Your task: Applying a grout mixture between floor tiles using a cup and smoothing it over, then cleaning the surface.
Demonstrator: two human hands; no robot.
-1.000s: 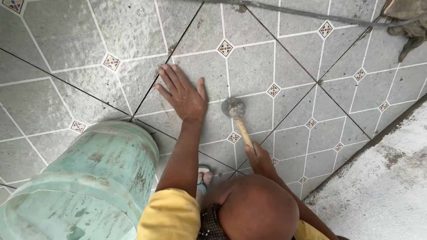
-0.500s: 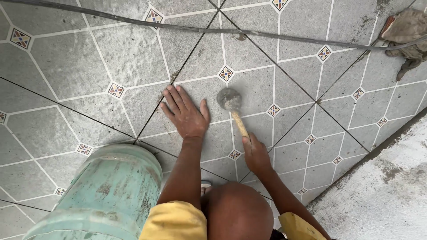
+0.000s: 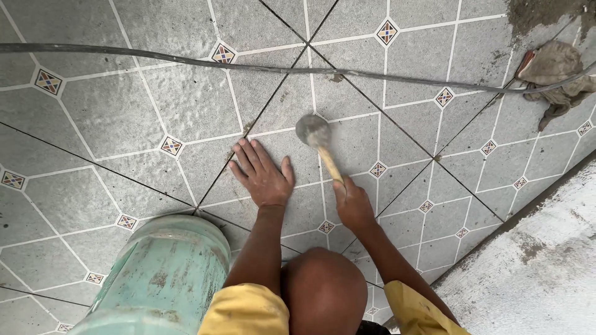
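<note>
Two hands are seen over the grey floor tiles point(image 3: 112, 105). The left hand point(image 3: 262, 175) is laid flat on a tile, fingers spread wide. The mallet point(image 3: 321, 144) is held by the right hand point(image 3: 352, 203), fingers wrapped tight around its wooden handle. Its round head lies at eleven o'clock from that hand, just beside the left fingertips, at their two o'clock. A green drum point(image 3: 161, 279) is seen at seven o'clock.
</note>
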